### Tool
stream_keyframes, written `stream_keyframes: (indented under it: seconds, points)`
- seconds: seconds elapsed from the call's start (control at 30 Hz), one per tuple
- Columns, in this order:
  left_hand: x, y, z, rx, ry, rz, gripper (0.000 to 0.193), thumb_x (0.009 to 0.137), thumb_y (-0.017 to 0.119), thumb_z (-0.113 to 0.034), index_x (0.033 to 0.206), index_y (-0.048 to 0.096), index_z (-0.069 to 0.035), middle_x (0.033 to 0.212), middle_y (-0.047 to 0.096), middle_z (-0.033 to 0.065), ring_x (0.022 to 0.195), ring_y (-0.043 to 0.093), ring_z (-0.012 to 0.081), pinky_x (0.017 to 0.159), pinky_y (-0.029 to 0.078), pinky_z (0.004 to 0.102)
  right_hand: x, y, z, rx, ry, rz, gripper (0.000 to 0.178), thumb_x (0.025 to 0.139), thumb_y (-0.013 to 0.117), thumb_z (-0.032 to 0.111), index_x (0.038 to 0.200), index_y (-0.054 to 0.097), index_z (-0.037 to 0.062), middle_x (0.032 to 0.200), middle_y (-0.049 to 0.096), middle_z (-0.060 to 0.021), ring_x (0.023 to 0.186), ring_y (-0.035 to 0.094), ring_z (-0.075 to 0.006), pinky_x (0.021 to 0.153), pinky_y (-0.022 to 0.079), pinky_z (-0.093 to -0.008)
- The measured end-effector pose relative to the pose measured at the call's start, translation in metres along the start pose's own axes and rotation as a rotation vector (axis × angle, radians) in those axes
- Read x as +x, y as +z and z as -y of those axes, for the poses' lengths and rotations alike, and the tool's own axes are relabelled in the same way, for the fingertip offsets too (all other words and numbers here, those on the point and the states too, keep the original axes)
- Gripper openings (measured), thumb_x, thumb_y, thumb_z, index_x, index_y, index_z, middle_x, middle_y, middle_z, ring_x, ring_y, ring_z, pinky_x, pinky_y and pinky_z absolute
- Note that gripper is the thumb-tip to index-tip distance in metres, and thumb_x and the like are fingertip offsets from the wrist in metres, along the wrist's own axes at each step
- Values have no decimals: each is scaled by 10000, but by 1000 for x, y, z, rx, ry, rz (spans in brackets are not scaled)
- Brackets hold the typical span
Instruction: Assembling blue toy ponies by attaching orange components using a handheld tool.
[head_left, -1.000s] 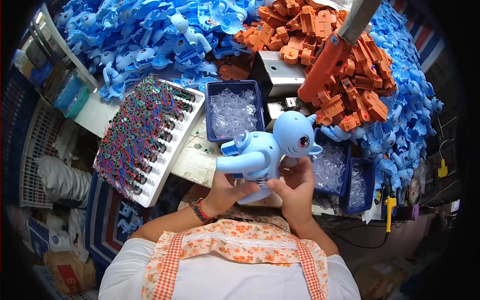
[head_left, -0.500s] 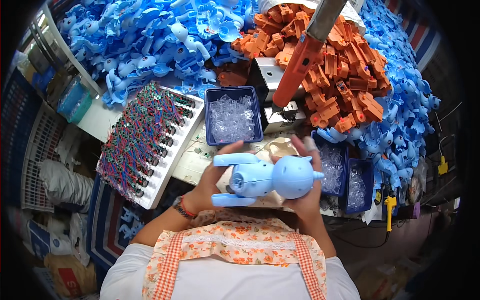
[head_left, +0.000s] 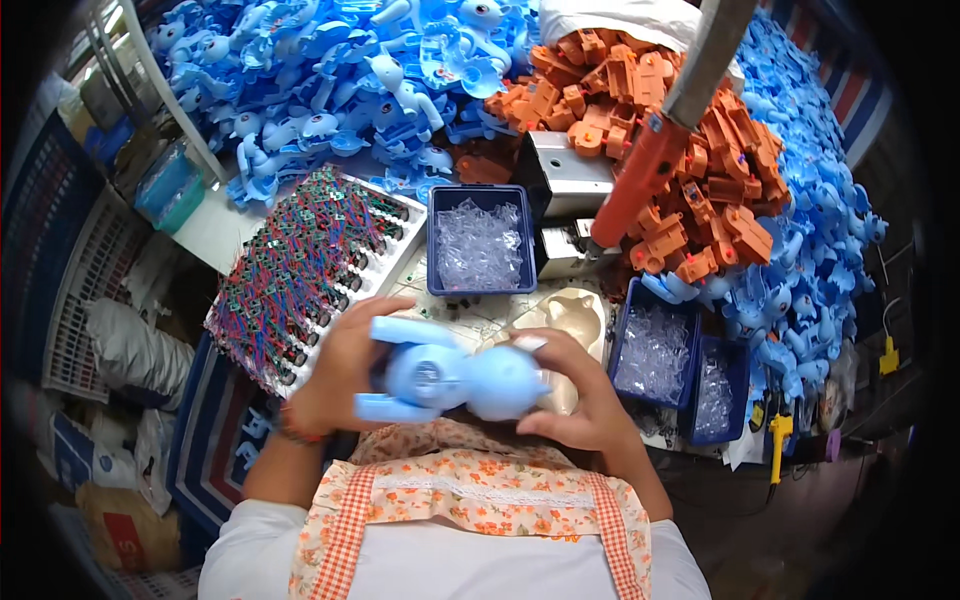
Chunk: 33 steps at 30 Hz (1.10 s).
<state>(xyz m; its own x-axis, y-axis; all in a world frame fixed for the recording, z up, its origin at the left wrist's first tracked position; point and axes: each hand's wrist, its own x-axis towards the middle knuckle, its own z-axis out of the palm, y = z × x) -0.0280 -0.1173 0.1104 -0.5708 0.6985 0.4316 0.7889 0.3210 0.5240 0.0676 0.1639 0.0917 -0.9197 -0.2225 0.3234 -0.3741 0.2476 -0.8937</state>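
Left fingers: left hand [head_left: 338,380] curled round the leg end, seemingly gripping a leg; palm side hidden.
Right fingers: right hand [head_left: 582,398] bent round the head, thumb on the near side; can't tell whether they press.
Blue toy: animal figure [head_left: 452,380] held crosswise in the air by the table's near edge, head rightward, slightly blurred.
Cream mould: hollowed block [head_left: 588,318] just beyond the right fingers.
Wire tray: white tray [head_left: 410,234] of wired parts [head_left: 300,265], its near corner close to the left hand.
Tubs: one dark blue tub [head_left: 432,250] beyond the toy, two more toward the table's right edge, all holding clear pieces.
Overhead: orange tool [head_left: 640,180] above the table.
Far edge: blue shells [head_left: 320,120] left, orange parts [head_left: 735,155] right.
Drop risk: smooth plastic could slip lapward if the left grip slackened.
Snag risk: a leftward swing might catch loose wires.
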Motion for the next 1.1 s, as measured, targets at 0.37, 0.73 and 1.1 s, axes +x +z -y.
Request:
stream_keyframes:
  seconds: [0.37,0.73,1.1]
  points:
    - [-291,-101,67,403,-1323,481,762,410,868,-609,895,707,-43,826,697,175,773,681,355,706,527,420,154,-25,-25,-625,-217,62,281,785,775,177,1005,676,32,984,642,-133,902,647,-308,773,518,-372]
    - [-438,8,149,588,-1642,-154,511,632,848,-308,1050,685,-63,1003,693,191,977,661,360,823,535,443,353,-9,-72,-1426,-246,-456,256,706,696,127,961,678,131,964,604,-80,949,590,-291,740,465,-421]
    - [-280,-114,134,669,-1055,-667,320,839,685,-79,1147,634,-9,1073,668,169,1029,627,333,896,487,387,358,-24,-42,-1177,-314,-625,74,821,621,141,885,592,117,881,657,-116,773,657,-360,607,514,-458]
